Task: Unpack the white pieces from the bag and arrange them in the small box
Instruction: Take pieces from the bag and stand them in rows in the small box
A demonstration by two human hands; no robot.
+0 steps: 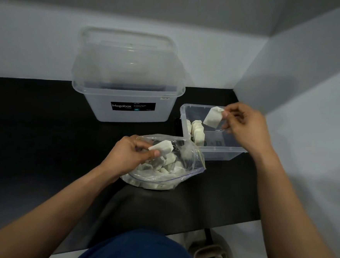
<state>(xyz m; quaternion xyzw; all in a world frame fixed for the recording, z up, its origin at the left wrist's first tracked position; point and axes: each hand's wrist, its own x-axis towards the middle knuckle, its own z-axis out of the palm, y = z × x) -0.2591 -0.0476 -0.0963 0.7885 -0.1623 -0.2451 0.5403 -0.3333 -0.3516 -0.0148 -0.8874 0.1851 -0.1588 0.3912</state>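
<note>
A clear zip bag [184, 170] lies on the black table, full of several white pieces [171, 161]. At the bag's mouth my left hand [131, 154] pinches one white piece [163, 145]. A small clear box [220, 150] stands to the right of the bag. A row of white pieces [197, 131] stands upright at the box's left end. Above the box, a white piece [213, 116] hangs pinched by its corner in my right hand [243, 126].
A large clear tub [126, 109] with a black Megabox label stands behind the bag, its lid [128, 51] leaning upright against the wall. A grey wall closes the right side. The table's front edge [208, 226] is near my lap.
</note>
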